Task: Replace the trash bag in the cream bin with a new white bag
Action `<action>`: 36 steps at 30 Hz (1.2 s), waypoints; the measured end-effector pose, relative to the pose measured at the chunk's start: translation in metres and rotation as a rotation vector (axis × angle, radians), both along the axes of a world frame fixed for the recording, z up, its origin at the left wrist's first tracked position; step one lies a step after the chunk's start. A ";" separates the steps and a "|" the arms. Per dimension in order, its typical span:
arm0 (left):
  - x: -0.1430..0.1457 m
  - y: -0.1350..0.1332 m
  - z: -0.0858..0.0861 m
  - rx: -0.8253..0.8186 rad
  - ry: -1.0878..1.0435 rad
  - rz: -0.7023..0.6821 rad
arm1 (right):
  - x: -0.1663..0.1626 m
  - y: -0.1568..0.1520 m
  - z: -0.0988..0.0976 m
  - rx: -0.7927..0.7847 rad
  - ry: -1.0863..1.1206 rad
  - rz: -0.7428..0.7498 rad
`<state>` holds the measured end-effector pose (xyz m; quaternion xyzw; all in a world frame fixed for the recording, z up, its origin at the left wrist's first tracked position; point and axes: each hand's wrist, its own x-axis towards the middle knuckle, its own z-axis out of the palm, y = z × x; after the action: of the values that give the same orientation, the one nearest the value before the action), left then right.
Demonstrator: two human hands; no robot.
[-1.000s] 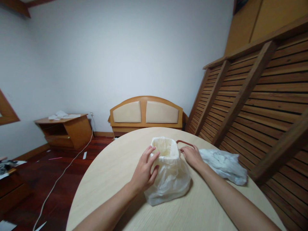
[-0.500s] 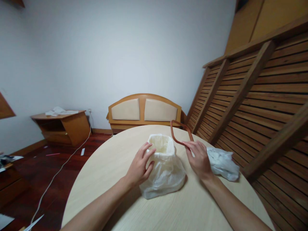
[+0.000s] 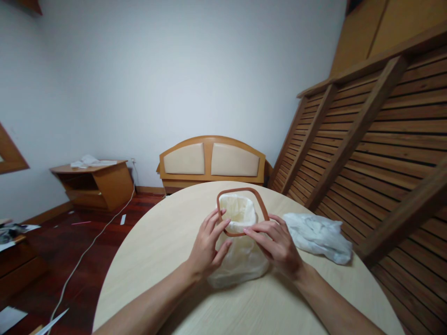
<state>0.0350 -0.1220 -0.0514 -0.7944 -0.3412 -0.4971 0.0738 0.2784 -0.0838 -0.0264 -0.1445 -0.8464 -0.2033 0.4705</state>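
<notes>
A small bin [image 3: 237, 263] lined with a white plastic bag stands upright on the round table, its mouth facing up. A brown rounded-square ring [image 3: 262, 204] is over the bin's mouth, around it in view. My right hand [image 3: 277, 244] pinches the ring's near right part between fingers and thumb. At the ring's near left corner is my left hand [image 3: 209, 242], fingertips against the ring and bag edge, thumb held apart. Both hands partly hide the bin's near side. Whether the ring rests on the bin's rim I cannot tell.
A crumpled white plastic bag [image 3: 319, 237] lies on the round table [image 3: 157, 246], right of my right hand. Beyond the table are a headboard [image 3: 207, 158] and a low wooden cabinet [image 3: 92, 184]. Slatted wooden panels [image 3: 349, 153] lean at the right. A white cable [image 3: 94, 242] crosses the floor.
My right hand has brought the brown ring leftward from beside the bin to over its mouth. My left hand has stayed at the bin's left, its fingertips now at the ring.
</notes>
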 end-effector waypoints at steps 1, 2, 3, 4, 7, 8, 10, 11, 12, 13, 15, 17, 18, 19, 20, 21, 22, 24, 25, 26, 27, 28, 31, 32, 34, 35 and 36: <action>0.001 -0.001 0.000 -0.007 -0.016 0.004 | -0.001 -0.001 -0.001 0.000 0.001 0.006; 0.001 -0.001 0.001 -0.010 -0.037 0.009 | -0.001 -0.002 -0.001 0.000 -0.001 0.014; 0.001 -0.001 0.001 -0.011 -0.061 0.018 | -0.002 -0.002 -0.002 -0.002 0.003 0.020; 0.000 -0.001 0.002 -0.006 -0.082 0.028 | -0.002 -0.001 -0.002 -0.007 0.013 0.024; -0.003 0.002 0.003 0.040 -0.085 0.043 | -0.003 0.001 -0.003 -0.024 0.089 0.036; -0.003 0.003 0.003 0.053 -0.069 0.041 | -0.003 0.003 -0.003 -0.031 0.116 0.040; -0.003 0.004 0.004 0.066 -0.045 0.039 | -0.003 0.005 -0.003 -0.046 0.154 0.041; -0.002 0.003 0.004 0.065 -0.047 0.037 | -0.004 0.006 -0.004 -0.052 0.166 0.038; 0.000 0.003 0.003 0.062 -0.055 0.032 | -0.003 0.007 -0.005 -0.057 0.174 0.030; 0.001 0.003 0.003 0.061 -0.066 0.022 | -0.003 0.007 -0.005 -0.059 0.186 0.021; 0.005 0.002 0.003 0.068 -0.096 -0.013 | -0.003 0.008 -0.007 -0.066 0.223 0.004; 0.007 0.002 0.002 0.065 -0.135 -0.038 | -0.002 0.009 -0.009 -0.091 0.274 -0.015; 0.008 0.002 0.001 0.055 -0.157 -0.042 | -0.002 0.009 -0.010 -0.114 0.299 -0.024; 0.008 0.002 0.000 0.037 -0.179 -0.041 | -0.002 0.010 -0.011 -0.141 0.320 -0.028; 0.009 0.002 0.000 0.012 -0.200 -0.035 | -0.003 0.010 -0.012 -0.170 0.339 -0.028; 0.009 0.003 0.000 -0.021 -0.223 -0.025 | -0.003 0.010 -0.012 -0.199 0.356 -0.023; 0.010 0.003 0.000 -0.054 -0.250 -0.013 | -0.003 0.010 -0.013 -0.227 0.370 -0.013; 0.010 0.002 0.001 -0.110 -0.308 0.004 | -0.004 0.010 -0.013 -0.277 0.380 0.001; 0.011 0.002 0.002 -0.129 -0.331 0.007 | -0.004 0.010 -0.013 -0.297 0.373 0.007; 0.011 0.001 0.003 -0.141 -0.348 0.006 | -0.004 0.010 -0.013 -0.314 0.360 0.014; 0.011 0.001 0.005 -0.147 -0.355 0.003 | -0.004 0.010 -0.012 -0.331 0.348 0.021; 0.010 0.000 0.007 -0.151 -0.354 -0.001 | -0.004 0.009 -0.011 -0.350 0.345 0.027; 0.007 -0.001 0.011 -0.138 -0.316 -0.004 | -0.004 0.008 -0.008 -0.414 0.384 0.034; 0.006 -0.002 0.012 -0.127 -0.298 -0.003 | -0.004 0.008 -0.006 -0.433 0.400 0.027; 0.004 -0.001 0.013 -0.103 -0.265 0.001 | -0.003 0.007 -0.003 -0.450 0.431 0.007; 0.003 -0.001 0.013 -0.094 -0.250 0.003 | -0.003 0.007 -0.001 -0.448 0.449 -0.004; 0.002 -0.001 0.013 -0.086 -0.235 0.003 | -0.002 0.007 0.001 -0.443 0.465 -0.012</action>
<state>0.0370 -0.1225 -0.0382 -0.7326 -0.3698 -0.5715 0.0002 0.2762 -0.0770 -0.0257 -0.2910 -0.7389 0.0216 0.6073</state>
